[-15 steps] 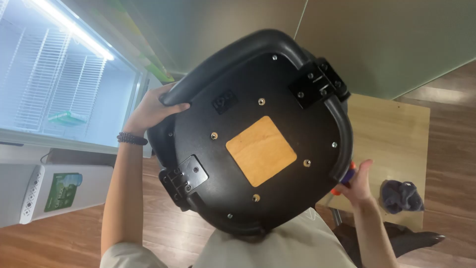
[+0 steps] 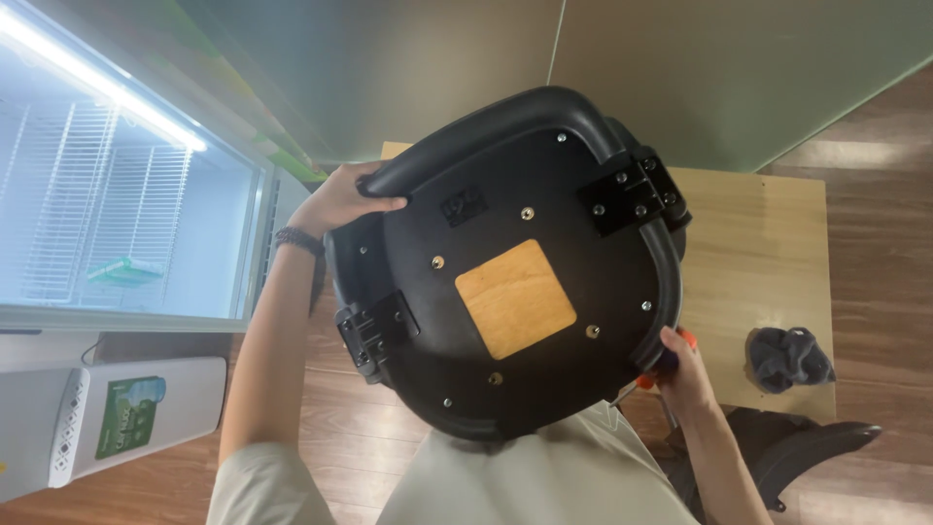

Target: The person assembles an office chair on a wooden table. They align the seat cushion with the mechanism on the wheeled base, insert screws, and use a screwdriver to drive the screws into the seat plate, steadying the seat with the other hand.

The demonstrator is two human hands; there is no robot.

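A black plastic chair seat [image 2: 515, 194] is turned underside up in front of me, with a square plywood patch [image 2: 515, 298] in its middle and black metal brackets [image 2: 630, 194] at two sides. My left hand [image 2: 340, 199] grips its far left rim. My right hand [image 2: 685, 374] rests at the seat's lower right edge and holds a small orange-handled tool [image 2: 688, 337], mostly hidden by the fingers and the seat.
A light wooden table [image 2: 758, 262] stands under and right of the seat, with a grey cloth [image 2: 789, 357] near its right edge. A glass-door fridge [image 2: 117, 194] with white wire shelves is at left. A black chair base [image 2: 807, 447] lies at lower right on the wood floor.
The seat has tilted slightly and sits a little lower in view; both hands keep their places on its rim.
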